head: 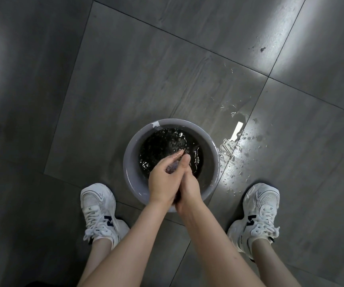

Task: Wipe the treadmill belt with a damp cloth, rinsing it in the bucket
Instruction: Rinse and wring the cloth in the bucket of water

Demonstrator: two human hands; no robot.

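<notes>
**Both hands clasp the cloth over the bucket**

Low in the middle of the frame, the left hand (162, 181) and right hand (190, 184) are pressed together above the near side of a round grey bucket (131, 154). Between them sits a bunched purple cloth (171, 169), showing in the gap between the palms and again down by the wrists. The left hand's fingers curl over the cloth from the left. The right hand closes on it from the other side, its thumb lying straight along the top and its other fingers mostly hidden. The fingertips reach down to the dark, rippled water (160, 146) inside the bucket.

The bucket stands on a grey tiled floor (125, 69), between the person's feet. Spilt water (235, 150) glistens on the tiles just to the right of the bucket, with a narrow white strip (237, 131) lying at its upper edge.

The left shoe (98, 208), at lower left, and the right shoe (260, 210), at lower right, are white mesh trainers. Each has "36" printed on its tongue and a dark N-shaped logo on its side. Small lettering near each heel is too small to read.
</notes>
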